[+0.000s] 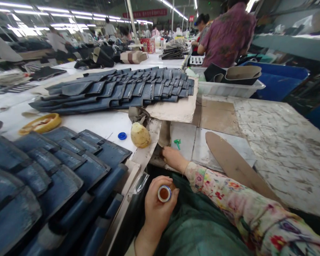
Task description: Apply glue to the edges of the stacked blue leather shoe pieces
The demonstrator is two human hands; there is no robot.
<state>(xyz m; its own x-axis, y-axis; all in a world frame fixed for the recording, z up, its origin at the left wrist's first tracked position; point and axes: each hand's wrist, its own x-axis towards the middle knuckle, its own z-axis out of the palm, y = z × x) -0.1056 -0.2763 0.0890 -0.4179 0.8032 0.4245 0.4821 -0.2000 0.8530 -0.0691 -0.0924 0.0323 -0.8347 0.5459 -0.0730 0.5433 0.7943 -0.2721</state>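
**A:** What do I have in the hands?

**B:** My left hand [157, 209] is low over my lap, just off the near edge of the tabletop [277, 149], fingers wrapped around a small open bottle [164, 193]. I hold it upright with the mouth up, which I judge keeps the brownish liquid inside from spilling.

**A:** And the other one?

**B:** My right hand [172, 158] reaches across to the tabletop's near edge, fingertips touching a dark flap of material [160, 149] hanging there. Whether it pinches the flap or only rests on it, I cannot tell.

**A:** What lies close by?

**B:** A blue cap [122, 136] and a yellowish lump [140, 135] sit just beyond that hand, a green plastic piece [177, 143] beside them. Blue cut pieces [64, 163] lie overlapped in rows at the left corner, likely so each edge stays exposed. A long cardboard strip [229, 160] lies right of my sleeve.
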